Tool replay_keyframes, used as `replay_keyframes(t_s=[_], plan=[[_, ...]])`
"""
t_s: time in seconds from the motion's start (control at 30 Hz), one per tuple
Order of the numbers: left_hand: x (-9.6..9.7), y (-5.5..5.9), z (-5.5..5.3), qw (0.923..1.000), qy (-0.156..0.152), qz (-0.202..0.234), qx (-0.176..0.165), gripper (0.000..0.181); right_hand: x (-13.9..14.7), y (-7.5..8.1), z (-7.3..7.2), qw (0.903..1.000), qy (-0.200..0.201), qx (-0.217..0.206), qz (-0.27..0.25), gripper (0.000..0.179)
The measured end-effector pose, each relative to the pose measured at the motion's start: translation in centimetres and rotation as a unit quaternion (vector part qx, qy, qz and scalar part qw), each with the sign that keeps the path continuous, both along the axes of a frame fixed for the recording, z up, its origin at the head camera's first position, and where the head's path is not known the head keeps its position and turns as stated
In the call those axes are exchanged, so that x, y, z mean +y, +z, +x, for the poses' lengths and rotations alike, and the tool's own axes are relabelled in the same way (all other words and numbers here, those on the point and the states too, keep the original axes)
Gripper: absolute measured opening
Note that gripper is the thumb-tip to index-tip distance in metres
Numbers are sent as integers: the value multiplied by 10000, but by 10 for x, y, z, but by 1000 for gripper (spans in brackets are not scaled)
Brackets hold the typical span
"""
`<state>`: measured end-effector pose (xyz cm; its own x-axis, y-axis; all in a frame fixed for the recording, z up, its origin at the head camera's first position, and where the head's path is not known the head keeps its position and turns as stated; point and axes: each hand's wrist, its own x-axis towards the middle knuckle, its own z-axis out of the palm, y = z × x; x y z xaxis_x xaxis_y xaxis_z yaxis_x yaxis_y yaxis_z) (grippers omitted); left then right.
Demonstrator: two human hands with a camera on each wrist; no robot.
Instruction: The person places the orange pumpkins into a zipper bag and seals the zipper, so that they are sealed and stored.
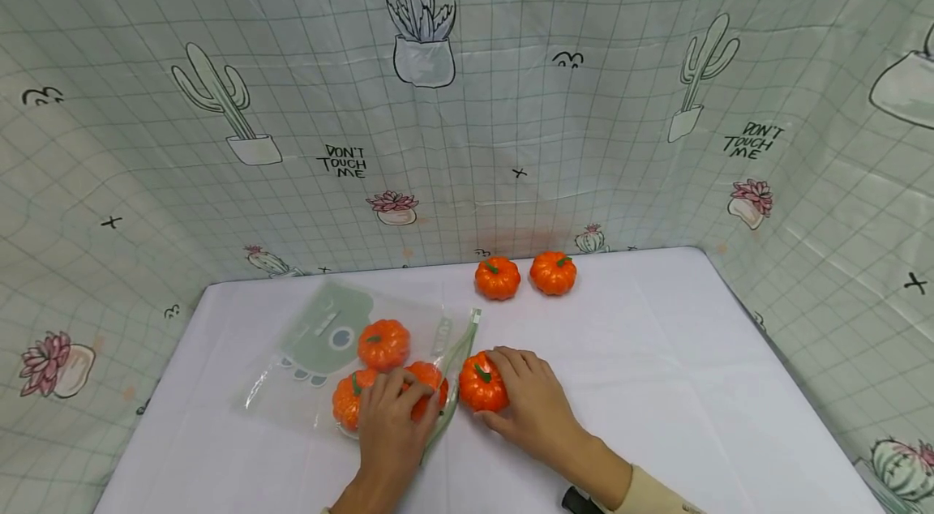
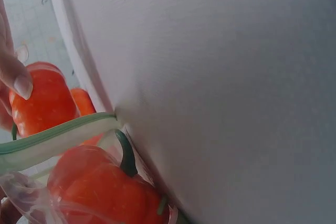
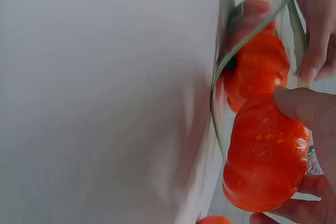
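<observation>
A clear zip bag [image 1: 272, 396] with a green seal strip lies on the table, its mouth facing right. Three small orange pumpkins are inside it, one of them a pumpkin [image 1: 383, 344] toward the back. My left hand [image 1: 394, 419] is over the bag's mouth and pinches its upper edge, partly covering the pumpkins beneath. With fingers and thumb around its right side, my right hand [image 1: 536, 407] grips another pumpkin [image 1: 482, 384] with a green stem, right at the mouth. In the right wrist view the held pumpkin [image 3: 265, 156] overlaps the bagged pumpkin [image 3: 257, 72].
Two more pumpkins, a left one [image 1: 498, 278] and a right one [image 1: 553, 273], sit near the table's back edge. A black object [image 1: 580, 500] shows beside my right sleeve. A patterned curtain [image 1: 467, 133] surrounds the white table [image 1: 642, 336] at the back and sides.
</observation>
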<state>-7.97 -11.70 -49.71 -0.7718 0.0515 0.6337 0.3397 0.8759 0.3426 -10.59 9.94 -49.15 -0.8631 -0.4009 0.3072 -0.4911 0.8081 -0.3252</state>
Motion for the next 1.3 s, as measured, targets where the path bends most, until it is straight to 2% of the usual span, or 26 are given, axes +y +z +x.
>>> replay_keyframes(t_s=[0.2,0.5,0.83,1.1,1.3], plan=[[0,0,0,10000,-24,7,0,22,-14,-3,2,9999,160,-19,38,82],[-1,-2,-3,9992,-227,52,329,19,-30,-5,2,9996,252,-120,94,79],[0,-2,-3,9981,-282,104,538,16,-47,-14,2,9991,368,60,207,72],[0,-3,-4,9983,-252,98,517,16,-42,-13,3,9983,513,-110,241,79],[0,-3,-3,9989,-226,76,403,18,-32,-11,4,9990,395,-131,166,81]])
